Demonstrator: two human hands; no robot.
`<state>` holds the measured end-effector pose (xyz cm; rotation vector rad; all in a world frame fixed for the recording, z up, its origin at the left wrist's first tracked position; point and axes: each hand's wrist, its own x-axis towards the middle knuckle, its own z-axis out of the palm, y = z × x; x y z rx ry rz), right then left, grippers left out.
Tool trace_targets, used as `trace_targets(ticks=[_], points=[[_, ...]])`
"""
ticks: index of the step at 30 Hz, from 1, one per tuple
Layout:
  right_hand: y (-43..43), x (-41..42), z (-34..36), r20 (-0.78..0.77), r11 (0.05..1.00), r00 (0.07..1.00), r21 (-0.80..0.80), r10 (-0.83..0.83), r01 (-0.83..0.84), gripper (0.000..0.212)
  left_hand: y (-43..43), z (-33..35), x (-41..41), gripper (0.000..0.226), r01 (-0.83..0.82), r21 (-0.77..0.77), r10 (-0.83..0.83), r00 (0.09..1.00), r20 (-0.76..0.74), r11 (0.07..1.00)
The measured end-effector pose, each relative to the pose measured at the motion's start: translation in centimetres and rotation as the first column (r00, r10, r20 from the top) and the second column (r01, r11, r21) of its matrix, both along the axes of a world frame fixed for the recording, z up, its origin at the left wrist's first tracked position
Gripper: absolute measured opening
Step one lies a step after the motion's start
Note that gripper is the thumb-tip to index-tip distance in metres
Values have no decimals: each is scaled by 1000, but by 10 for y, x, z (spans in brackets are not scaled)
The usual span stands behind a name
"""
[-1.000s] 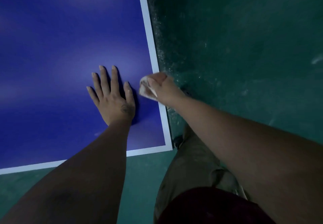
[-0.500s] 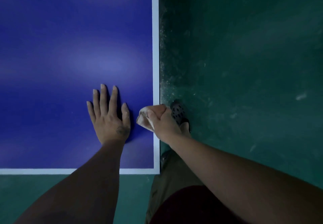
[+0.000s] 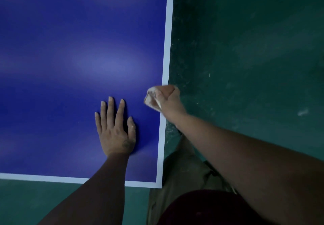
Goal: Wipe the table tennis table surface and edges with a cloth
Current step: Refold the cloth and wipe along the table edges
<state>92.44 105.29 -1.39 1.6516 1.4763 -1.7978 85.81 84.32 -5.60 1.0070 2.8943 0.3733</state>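
Gripping a pale, bunched cloth [image 3: 150, 99], the right hand [image 3: 171, 102] sat at the right edge of the table tennis table [image 3: 70, 49]. Its fingers [image 3: 168, 89] were curled tightly round the wad, with the thumb pressed along its near side. No gap showed between them. Only a small part of the cloth was visible, protruding to the left of the knuckles over the blue surface, just inside the white border line [image 3: 166, 49]. The fist itself straddled that line and the table's edge, its right part over the floor [image 3: 245, 49]. Whether the cloth wrapped down over the edge could not be told, since the hand hid it.

The left hand [image 3: 115, 130] lay flat, palm down, on the blue surface, to the left of the right hand and slightly nearer. Its fingers [image 3: 110, 109] were straight and slightly spread, pointing toward the far side, with the thumb lying alongside on the right. It held nothing. A strip of bare blue separated the thumb from the cloth: near, but apart.

The table's near right corner was in view, white line running along both edges. The floor was dark green with pale scuffs and specks. Khaki trousers [image 3: 184, 172] and a dark maroon top [image 3: 201, 207] showed at the near side, just right of the corner.
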Motion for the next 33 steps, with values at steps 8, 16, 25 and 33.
trace_targets(ticks=[8,16,25,33], points=[[19,-15,0,63,991,989,-26,133,-131,78,-1,-4,-2,60,1,38,-1,1000,-5,999],[76,-48,2,44,988,989,59,142,-144,83,-3,-5,-1,60,3,37,-3,1000,11,999],[28,-16,3,126,979,971,-12,204,-204,84,-5,-6,-3,60,2,25,-3,1000,29,1000],[106,-78,3,-36,994,993,25,109,-108,17,-5,-6,-3,61,14,-13,-13,999,32,1000]])
